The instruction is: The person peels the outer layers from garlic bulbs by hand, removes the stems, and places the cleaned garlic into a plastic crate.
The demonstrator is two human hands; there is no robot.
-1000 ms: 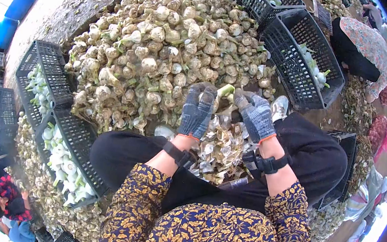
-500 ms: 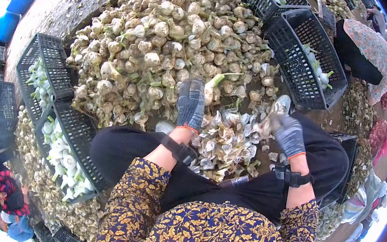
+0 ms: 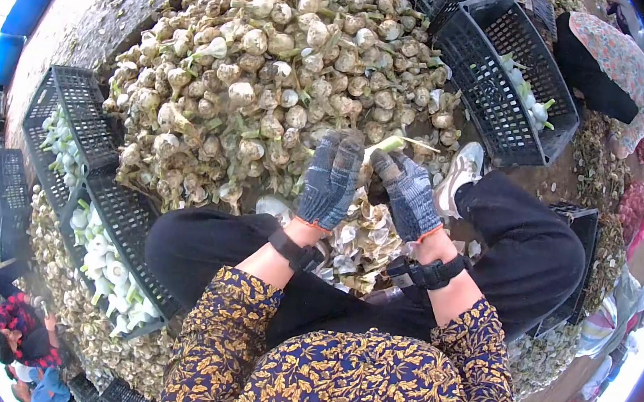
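Both hands wear grey knitted gloves with orange cuffs. My left hand is closed round a garlic bulb, mostly hidden between the two gloves. Close beside it on the right, my right hand has its fingers bent in against the same bulb. The bulb's green stem sticks out to the upper right above the fingers. Below and between the hands lies a heap of peeled papery skins. Beyond the hands spreads a large pile of unpeeled garlic bulbs.
Black crates with cleaned white garlic stand on the left. Another crate with some cleaned garlic stands at the upper right. A person in a floral top is at the far right, another person at the lower left. A shoe shows beside my right hand.
My right hand has moved left from beside the shoe to the bulb at my left hand. The loose skins it had near its fingers are no longer there.
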